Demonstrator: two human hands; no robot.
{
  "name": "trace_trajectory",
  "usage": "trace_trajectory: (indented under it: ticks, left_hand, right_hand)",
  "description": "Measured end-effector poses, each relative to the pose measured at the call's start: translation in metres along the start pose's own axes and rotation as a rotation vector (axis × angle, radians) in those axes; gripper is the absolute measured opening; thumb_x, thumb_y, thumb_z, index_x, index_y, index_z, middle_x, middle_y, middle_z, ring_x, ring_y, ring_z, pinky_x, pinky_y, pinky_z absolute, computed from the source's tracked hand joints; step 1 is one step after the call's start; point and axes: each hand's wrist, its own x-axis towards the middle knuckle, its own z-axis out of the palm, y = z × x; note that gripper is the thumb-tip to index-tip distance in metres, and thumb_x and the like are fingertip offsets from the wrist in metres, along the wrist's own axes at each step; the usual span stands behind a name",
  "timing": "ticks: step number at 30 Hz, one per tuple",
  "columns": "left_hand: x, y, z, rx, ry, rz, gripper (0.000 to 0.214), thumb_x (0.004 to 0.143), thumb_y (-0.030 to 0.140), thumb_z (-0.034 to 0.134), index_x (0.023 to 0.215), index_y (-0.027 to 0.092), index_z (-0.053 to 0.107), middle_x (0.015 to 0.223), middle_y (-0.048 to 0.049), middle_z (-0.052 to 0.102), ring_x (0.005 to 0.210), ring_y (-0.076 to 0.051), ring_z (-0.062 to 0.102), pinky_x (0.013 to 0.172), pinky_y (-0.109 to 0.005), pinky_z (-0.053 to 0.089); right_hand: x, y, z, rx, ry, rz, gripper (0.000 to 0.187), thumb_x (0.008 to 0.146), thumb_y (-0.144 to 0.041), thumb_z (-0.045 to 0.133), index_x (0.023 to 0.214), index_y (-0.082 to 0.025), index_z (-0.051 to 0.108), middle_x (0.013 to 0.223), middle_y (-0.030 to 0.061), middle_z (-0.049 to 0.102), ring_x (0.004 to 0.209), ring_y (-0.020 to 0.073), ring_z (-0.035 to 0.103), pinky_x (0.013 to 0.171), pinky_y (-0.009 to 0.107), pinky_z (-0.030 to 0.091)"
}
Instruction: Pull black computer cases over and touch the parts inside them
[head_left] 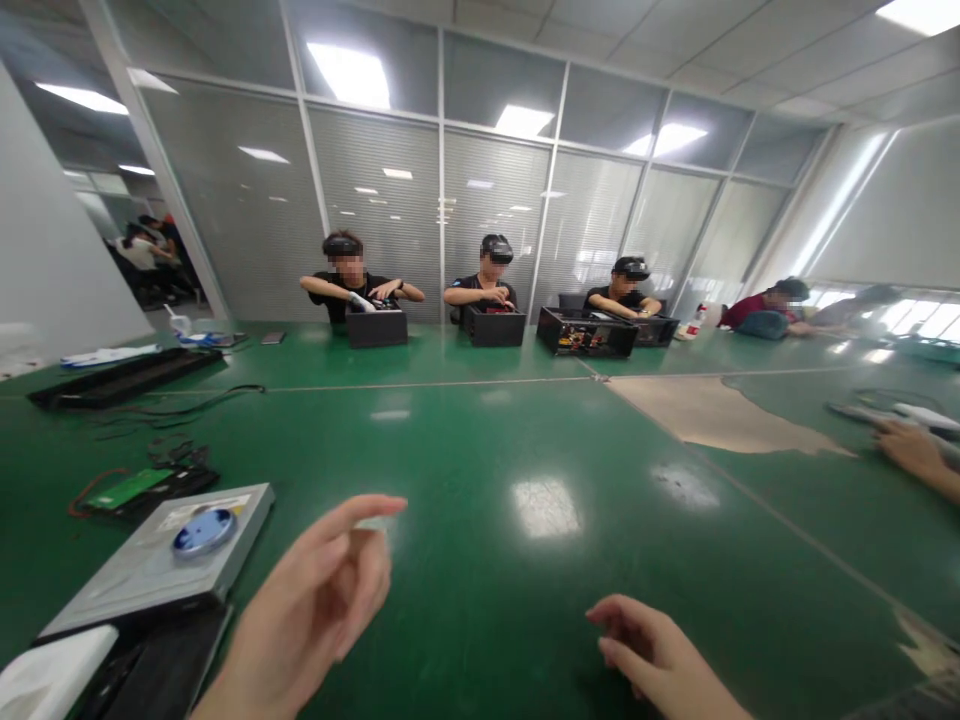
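My left hand [315,600] hovers above the green table [480,470] near its front edge, forefinger stretched out and the other fingers loosely apart, holding nothing. Just left of it lies a grey optical drive [161,560] with a blue disc hub on top. My right hand [660,655] rests low at the front right, fingers loosely curled with their tips apart, nothing visible in them. Neither hand touches the drive.
A green circuit board with red wires [135,490] lies behind the drive, a long black panel [124,378] at far left. Three people across the table work at black computer cases [375,325]. Another person's hand [915,450] reaches in at right.
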Motion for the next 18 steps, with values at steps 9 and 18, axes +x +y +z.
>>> trace_trajectory:
  ticks: [9,18]
  left_hand:
    - [0.115,-0.084,0.019,-0.185,-0.211,-0.536,0.047,0.089,0.034,0.059,0.130,0.010,0.055,0.059,0.0056,0.049,0.039,-0.005,0.035,0.039,-0.016,0.021]
    - [0.100,-0.138,0.023,0.551,-0.206,-0.075,0.055,0.082,0.050,0.067,0.121,0.013,0.058,0.062,0.0035,0.057,0.043,-0.008,0.045,0.042,-0.019,0.032]
  right_hand:
    - [0.128,-0.049,0.030,0.260,-0.150,-0.027,0.029,0.080,-0.038,0.061,0.097,-0.015,0.066,0.063,-0.0020,0.057,0.050,0.0108,0.048,0.047,0.023,0.038]
    - [0.144,-0.044,0.075,0.200,-0.113,-0.243,0.028,0.086,-0.034,0.061,0.109,-0.018,0.064,0.070,-0.0024,0.059,0.063,0.0123,0.053,0.061,0.026,0.041]
